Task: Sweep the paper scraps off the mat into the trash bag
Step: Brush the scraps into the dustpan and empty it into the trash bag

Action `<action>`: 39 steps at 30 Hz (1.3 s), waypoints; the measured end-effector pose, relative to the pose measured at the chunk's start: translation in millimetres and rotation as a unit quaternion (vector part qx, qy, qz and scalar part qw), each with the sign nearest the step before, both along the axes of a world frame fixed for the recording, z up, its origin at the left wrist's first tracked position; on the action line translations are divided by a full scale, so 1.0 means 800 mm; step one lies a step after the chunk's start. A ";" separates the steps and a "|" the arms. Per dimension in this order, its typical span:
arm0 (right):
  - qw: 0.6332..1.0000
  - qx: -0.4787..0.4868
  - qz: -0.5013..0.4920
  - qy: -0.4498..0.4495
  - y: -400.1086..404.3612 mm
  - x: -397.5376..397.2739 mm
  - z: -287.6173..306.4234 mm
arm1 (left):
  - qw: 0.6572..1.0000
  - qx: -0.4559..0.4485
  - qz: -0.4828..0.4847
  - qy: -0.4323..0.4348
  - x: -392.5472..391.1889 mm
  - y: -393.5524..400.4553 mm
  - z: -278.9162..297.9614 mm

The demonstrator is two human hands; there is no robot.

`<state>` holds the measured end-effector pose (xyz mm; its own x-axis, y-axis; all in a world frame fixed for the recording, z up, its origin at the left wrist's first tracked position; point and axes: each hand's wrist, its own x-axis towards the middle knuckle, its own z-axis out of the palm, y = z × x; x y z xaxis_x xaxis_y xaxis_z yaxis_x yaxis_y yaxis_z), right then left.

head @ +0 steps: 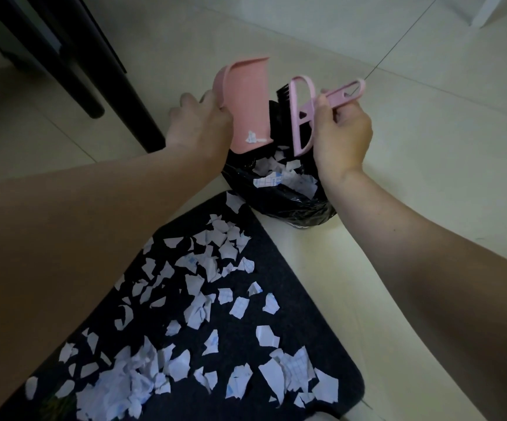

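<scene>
Mostly paper scraps (279, 174) inside trash bag (276, 205)

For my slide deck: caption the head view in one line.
Left hand tips a pink dustpan over a black trash bag while right hand holds the brush; scraps remain on the mat.

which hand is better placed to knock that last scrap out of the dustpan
Right hand: it grips the brush right beside the dustpan, which the left hand holds tipped over the trash bag.
</scene>
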<state>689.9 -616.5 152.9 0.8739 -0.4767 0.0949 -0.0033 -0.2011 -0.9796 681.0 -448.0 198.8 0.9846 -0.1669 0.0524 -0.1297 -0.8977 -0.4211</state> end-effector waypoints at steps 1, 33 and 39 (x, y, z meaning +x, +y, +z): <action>1.000 0.004 0.015 -0.004 0.003 0.001 -0.003 | 1.000 0.005 -0.006 -0.007 -0.001 -0.001 0.004; 0.958 0.261 -0.101 0.065 -0.009 0.021 -0.016 | 0.984 -0.163 0.025 -0.068 -0.008 0.001 -0.001; 0.953 0.281 -0.100 0.053 -0.005 0.023 -0.012 | 0.980 -0.189 -0.022 -0.050 -0.023 -0.005 -0.013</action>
<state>708.0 -620.2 143.4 0.7504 -0.5841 -0.3095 -0.0922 0.3712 -0.9240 662.3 -452.2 188.2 0.9636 -0.1597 0.2142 -0.1476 -0.9865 -0.0714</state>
